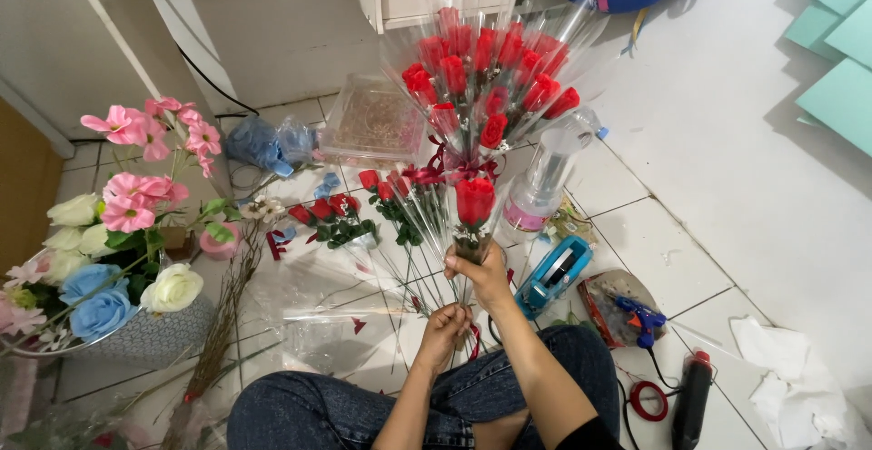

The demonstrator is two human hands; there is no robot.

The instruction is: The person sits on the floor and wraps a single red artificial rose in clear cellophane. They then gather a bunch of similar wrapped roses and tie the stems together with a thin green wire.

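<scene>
The big bunch of red artificial roses in clear plastic sleeves (486,87) stands upright above the person's knees in blue jeans (363,409). It looks light, but top-heavy; the sleeves seem slippery and easy to crush, so the thin stems below the dark red ribbon bow (450,170) are the safe place to hold. The right hand (483,273) is closed around these stems. The left hand (442,330), just under it, pinches the stem ends.

Blue denim jeans (363,409), bare forearms, perhaps a black sleeve (590,436).
</scene>
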